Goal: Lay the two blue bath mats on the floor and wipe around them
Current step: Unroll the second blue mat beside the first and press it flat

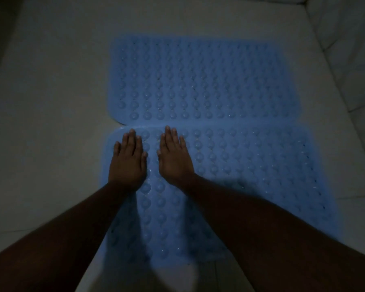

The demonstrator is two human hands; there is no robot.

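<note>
Left hand [128,159] and right hand [174,157] flat, fingers straight, gripping nothing, pressing near mat [251,165]; far mat [202,81] just beyond fingertips.

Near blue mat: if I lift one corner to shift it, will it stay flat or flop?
Likely flops: the near mat looks thin and hugs the floor under the left hand and right hand. Its rows of rounded bumps may be suction cups, so pushing could meet resistance.
</note>
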